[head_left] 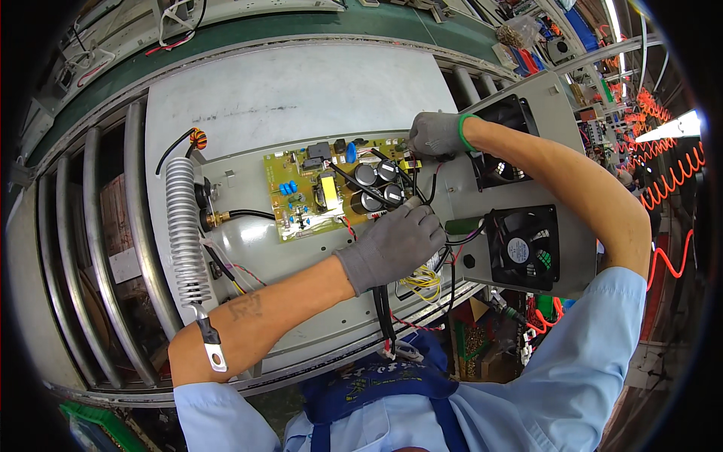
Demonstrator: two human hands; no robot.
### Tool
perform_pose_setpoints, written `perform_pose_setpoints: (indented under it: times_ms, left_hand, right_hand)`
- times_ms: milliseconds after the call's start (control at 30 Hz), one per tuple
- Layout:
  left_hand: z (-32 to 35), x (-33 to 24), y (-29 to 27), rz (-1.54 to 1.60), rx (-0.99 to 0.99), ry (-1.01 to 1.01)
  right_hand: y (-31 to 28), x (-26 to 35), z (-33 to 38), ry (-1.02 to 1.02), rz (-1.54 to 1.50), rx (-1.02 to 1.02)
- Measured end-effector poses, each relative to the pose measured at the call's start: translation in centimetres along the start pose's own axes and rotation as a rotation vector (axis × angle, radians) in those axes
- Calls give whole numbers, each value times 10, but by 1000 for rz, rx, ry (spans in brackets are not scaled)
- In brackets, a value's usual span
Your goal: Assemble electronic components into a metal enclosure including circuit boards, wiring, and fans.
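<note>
A green-yellow circuit board (301,181), crowded with capacitors and other parts, lies in a grey metal housing (316,294). My left hand (399,245), in a grey glove, reaches over the board's near right edge. Its fingers are curled down by the black wires (425,188), and what they hold is hidden. At the board's far right corner is my right hand (438,134), in a grey glove with a green cuff. Its fingers are bent together, with anything between them out of sight. A bundle of yellow and white wires (423,282) hangs just below my left hand.
Two black fans (523,248) sit on the housing's right panel. A silvery coiled spring (187,233) with a metal lug stands over the left end, close to my left forearm. Metal rollers (105,248) lie left; a pale board (301,90) lies beyond the housing. Red coiled hoses (670,181) hang right.
</note>
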State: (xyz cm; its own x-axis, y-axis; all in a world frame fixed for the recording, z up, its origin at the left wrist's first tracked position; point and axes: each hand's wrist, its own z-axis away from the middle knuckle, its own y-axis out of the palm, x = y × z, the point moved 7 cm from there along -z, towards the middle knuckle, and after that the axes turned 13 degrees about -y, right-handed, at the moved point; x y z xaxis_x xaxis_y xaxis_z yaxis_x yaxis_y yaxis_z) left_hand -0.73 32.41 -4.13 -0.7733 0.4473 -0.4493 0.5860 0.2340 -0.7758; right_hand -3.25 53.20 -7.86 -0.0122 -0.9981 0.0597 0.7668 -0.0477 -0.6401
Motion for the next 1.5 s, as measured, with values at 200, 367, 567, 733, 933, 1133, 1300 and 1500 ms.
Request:
perform_pose_setpoints:
  times_ms: [200, 367, 567, 733, 933, 1133, 1300, 1500]
  left_hand:
    - [2, -3, -2, -20, 27, 0]
    - [2, -1, -1, -20, 27, 4]
    - [-8, 6, -20, 125, -61, -26]
    - [-14, 23, -54, 81, -304, -133]
    - [-6, 20, -53, -43, -280, -43]
    - [-28, -4, -58, -65, -314, -203]
    - [-45, -39, -21, -129, -54, -199]
    - [-49, -69, 25, -401, 209, -254]
  right_hand:
    - [15, -17, -8, 136, -92, 25]
    - [16, 5, -17, -89, 376, 156]
    - [-34, 23, 17, 332, 78, -101]
    - [-92, 52, 106, 432, 202, -615]
    - [-93, 161, 291, 431, 297, -1237]
    - [56, 173, 383, 540, -257, -1745]
    - [168, 158, 338, 500, -790, -1853]
    - [180, 184, 304, 403, -904, -1965]
